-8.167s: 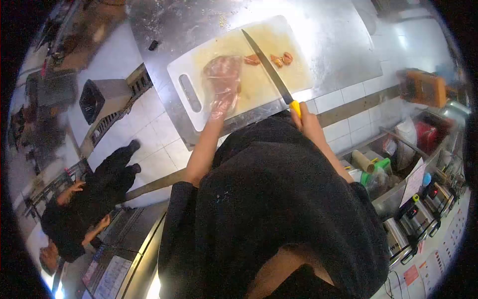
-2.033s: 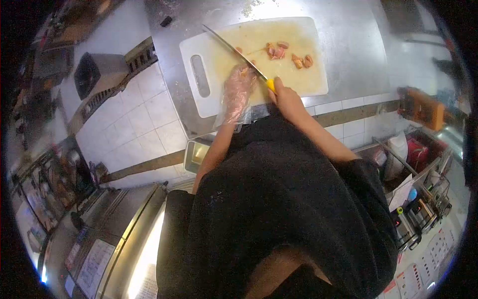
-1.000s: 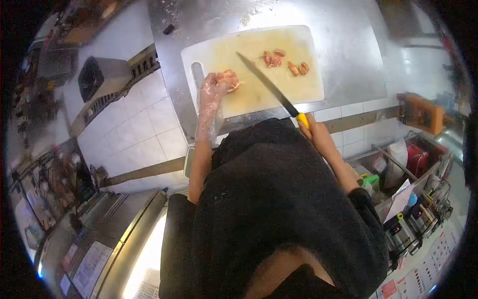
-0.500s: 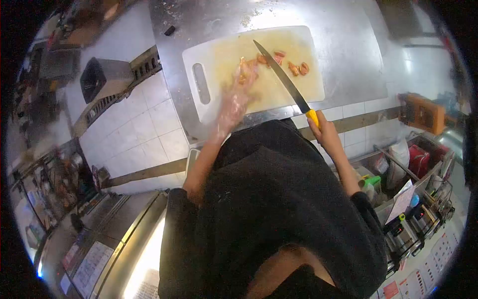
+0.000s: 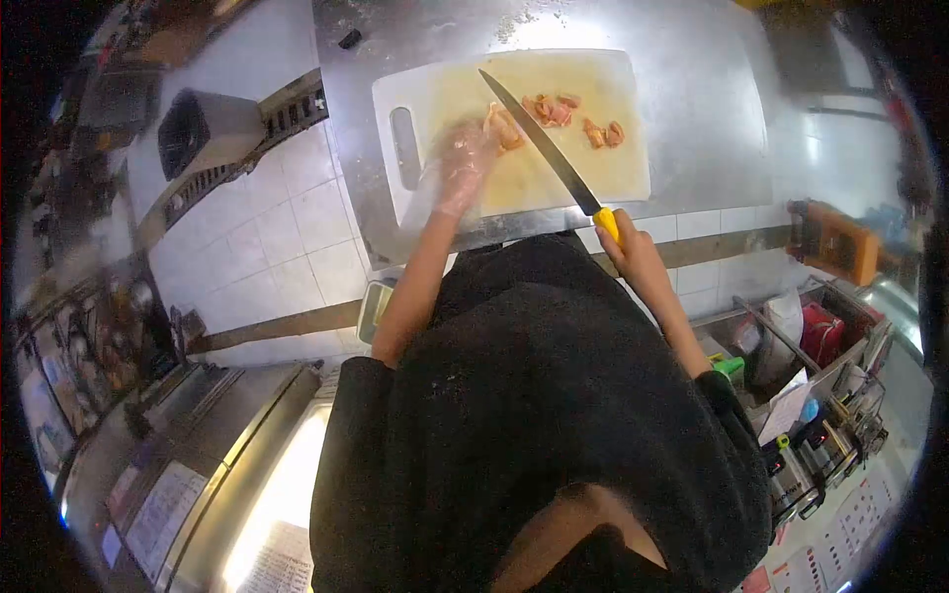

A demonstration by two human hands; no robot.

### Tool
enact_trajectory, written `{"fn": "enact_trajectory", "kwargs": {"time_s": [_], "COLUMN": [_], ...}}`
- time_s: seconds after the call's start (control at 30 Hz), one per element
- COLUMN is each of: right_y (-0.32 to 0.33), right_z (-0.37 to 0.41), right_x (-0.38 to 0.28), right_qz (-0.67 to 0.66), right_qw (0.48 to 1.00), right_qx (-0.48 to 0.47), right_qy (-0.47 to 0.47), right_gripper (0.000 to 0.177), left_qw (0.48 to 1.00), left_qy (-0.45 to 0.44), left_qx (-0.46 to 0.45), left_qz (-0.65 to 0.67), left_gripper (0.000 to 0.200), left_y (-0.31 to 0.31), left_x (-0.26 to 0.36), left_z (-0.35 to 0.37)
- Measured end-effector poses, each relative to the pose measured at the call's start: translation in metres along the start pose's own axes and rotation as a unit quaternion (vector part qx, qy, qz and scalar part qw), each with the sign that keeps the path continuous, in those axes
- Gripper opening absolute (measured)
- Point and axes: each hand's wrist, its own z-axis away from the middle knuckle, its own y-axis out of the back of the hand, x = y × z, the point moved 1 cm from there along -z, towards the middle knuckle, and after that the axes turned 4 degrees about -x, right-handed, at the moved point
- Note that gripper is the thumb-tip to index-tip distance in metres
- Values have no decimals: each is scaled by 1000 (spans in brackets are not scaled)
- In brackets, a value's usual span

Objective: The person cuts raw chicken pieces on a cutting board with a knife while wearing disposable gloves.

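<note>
My right hand point(image 5: 633, 249) is wrapped round the yellow handle of a long knife point(image 5: 550, 150). The blade slants up and left over a white cutting board point(image 5: 425, 84), its edge beside a piece of raw meat point(image 5: 505, 130). My left hand point(image 5: 467, 163), in a clear plastic glove, is at the left side of that piece. Its fingers are smeared by motion. To the right of the blade lie cut bits of meat point(image 5: 552, 109), with another small group of cut meat point(image 5: 603, 134) further right.
The board rests on a steel table point(image 5: 702, 128) with crumbs along its far side. A small black object point(image 5: 350, 40) lies at the far left. An orange box point(image 5: 838, 242) stands off to the right. Bins with bags point(image 5: 820, 334) are at the lower right.
The knife has shifted a little left and now lies beside the meat piece. My left hand has drawn its fingers in. More cut meat lies bunched right of the blade.
</note>
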Motion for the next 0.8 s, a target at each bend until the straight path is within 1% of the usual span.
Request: {"fn": "enact_trajectory", "kwargs": {"time_s": [0.03, 0.1, 0.17, 0.2, 0.23, 0.3, 0.37, 0.4, 0.5, 0.6, 0.67, 0.7, 0.8], "right_y": [-1, -3, -2, -2, -2, -4, -5, -6, -5, -5, -6, -7, -11], "right_z": [-1, -2, -2, -1, -1, -2, -3, -4, -5, -6, -6, -7, -9], "right_x": [1, 4, 2, 2, 2, 3, 4, 4, 2, 0, 0, 0, 2], "right_qz": [0, -2, -9, -13, -20, -35, -22, -16, -26, -38, -36, -35, -16], "right_qw": [1000, 1000, 1000, 1000, 1000, 999, 1000, 1000, 1000, 999, 999, 998, 999], "right_qx": [-3, -7, -3, -2, -3, -5, 14, 23, 12, 14, 28, 35, 30], "right_qy": [-4, -11, -13, -15, -17, -20, -2, 7, -9, -7, 14, 25, 36], "right_gripper": [27, 27, 27, 27, 27, 27, 26, 26, 26, 26, 26, 25, 25], "left_qw": [997, 971, 961, 948, 924, 859, 840, 829, 848, 791, 856, 881, 875], "left_qy": [62, 182, 136, 112, 108, 100, 38, 7, 23, 33, 129, 176, 208], "left_qx": [-40, -119, -74, -52, -35, -3, -6, -8, 34, 55, 31, 18, 51], "left_qz": [33, 96, 229, 294, 366, 502, 541, 559, 528, 608, 499, 439, 435], "left_gripper": [36, 34, 28, 26, 24, 20, 20, 20, 21, 21, 23, 24, 27], "left_y": [4, 15, 17, 21, 23, 30, 26, 27, 29, 34, 27, 22, 3], "left_x": [3, 10, 9, 12, 15, 21, 12, 11, 12, 25, 17, 10, -11], "left_z": [-3, -11, -8, -3, 2, 10, 6, 3, -3, -2, 11, 17, 29]}}
